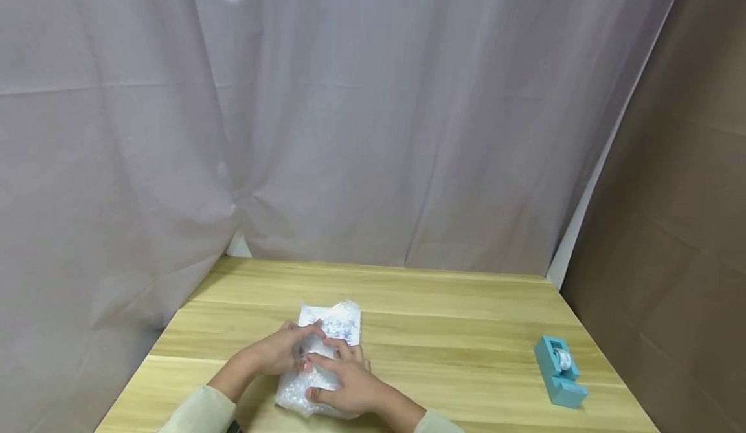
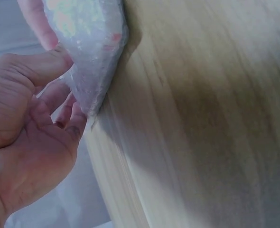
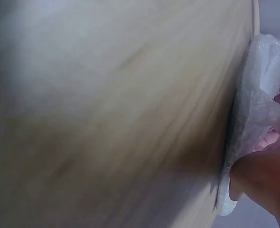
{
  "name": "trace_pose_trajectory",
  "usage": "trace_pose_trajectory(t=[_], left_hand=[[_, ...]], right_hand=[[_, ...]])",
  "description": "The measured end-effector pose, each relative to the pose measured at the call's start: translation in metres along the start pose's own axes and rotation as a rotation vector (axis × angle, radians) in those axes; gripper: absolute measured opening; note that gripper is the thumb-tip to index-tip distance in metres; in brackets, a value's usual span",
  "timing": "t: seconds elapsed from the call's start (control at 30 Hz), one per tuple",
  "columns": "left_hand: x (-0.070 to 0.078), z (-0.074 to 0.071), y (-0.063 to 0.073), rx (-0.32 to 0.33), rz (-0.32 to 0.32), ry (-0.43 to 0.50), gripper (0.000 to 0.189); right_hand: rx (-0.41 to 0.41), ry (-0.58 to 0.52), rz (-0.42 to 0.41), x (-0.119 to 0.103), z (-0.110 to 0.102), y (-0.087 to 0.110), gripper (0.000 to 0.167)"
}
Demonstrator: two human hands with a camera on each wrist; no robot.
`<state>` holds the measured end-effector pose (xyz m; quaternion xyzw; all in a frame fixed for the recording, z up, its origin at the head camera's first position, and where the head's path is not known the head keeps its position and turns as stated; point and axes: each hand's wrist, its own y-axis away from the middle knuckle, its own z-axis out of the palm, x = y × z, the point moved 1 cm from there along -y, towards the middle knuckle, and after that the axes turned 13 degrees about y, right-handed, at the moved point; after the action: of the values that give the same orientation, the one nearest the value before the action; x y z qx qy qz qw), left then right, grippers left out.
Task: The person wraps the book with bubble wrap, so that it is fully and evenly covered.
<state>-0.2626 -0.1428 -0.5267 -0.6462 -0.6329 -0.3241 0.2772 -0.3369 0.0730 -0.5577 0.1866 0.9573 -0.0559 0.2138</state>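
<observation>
A flat bubble-wrapped package (image 1: 297,394) lies on the wooden table, near its front edge. Its far end shows a white sheet with bluish print (image 1: 340,324) under the clear wrap; what else is inside cannot be made out. My left hand (image 1: 282,352) holds the package's left side, and in the left wrist view its thumb and fingers pinch the wrap's edge. Spread across the top, the fingers of my right hand (image 1: 355,381) press on the wrap beside the left fingertips. In the right wrist view the right thumb (image 3: 247,175) rests against the package; the other fingers are mostly hidden.
A turquoise tape dispenser (image 1: 556,371) with a roll of clear tape stands on the right side of the table (image 1: 454,329). Grey curtains (image 1: 373,129) hang behind and to the left, and a brown one (image 1: 670,226) to the right.
</observation>
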Motion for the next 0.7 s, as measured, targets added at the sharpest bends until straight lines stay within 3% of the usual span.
trace_pose_trajectory(t=[0.2, 0.5, 0.7], left_hand=[[-0.0069, -0.0001, 0.0029, -0.027, 0.002, 0.030, 0.060], [-0.0091, -0.0009, -0.0003, -0.050, 0.074, 0.078, 0.059], [-0.0052, -0.0074, -0.0046, -0.007, 0.070, 0.041, 0.058]], right_hand=[[-0.025, 0.009, -0.006, 0.0010, 0.0027, -0.0012, 0.076], [-0.026, 0.030, 0.018, 0.0032, 0.0028, 0.0019, 0.076], [-0.022, 0.071, 0.012, 0.0054, -0.0003, -0.0075, 0.072]])
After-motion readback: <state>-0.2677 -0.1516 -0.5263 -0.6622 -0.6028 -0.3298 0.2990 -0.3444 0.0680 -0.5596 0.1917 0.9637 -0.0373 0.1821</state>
